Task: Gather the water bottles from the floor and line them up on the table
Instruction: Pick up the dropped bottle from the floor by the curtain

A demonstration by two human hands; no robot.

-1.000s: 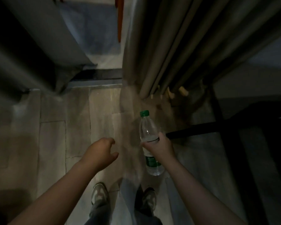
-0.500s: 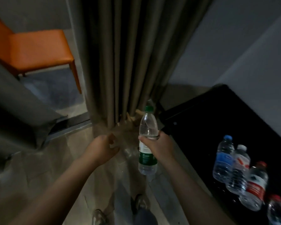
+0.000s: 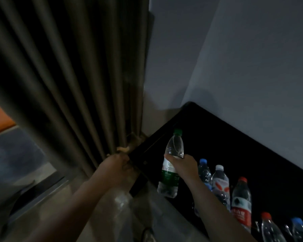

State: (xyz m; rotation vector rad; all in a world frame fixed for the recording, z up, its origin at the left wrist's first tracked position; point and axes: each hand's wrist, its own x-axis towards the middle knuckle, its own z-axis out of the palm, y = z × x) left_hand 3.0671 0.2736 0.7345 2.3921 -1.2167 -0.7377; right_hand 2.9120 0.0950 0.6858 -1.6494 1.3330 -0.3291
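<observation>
Over table (image 3: 217, 137) edge, bottle (image 3: 168, 179) near-upright, cap up, in grip of right hand (image 3: 184, 163); left hand (image 3: 117, 163) unclear

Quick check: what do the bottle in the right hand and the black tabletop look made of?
The green-capped bottle: clear, glossy, likely thin plastic; light glints on its see-through upper body, above a printed label. The table: black and smooth, perhaps lacquered board or glass; too dark to tell which.

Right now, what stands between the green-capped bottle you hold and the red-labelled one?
Head view: a blue-capped bottle and a white-capped bottle, upright on the black table.
</observation>
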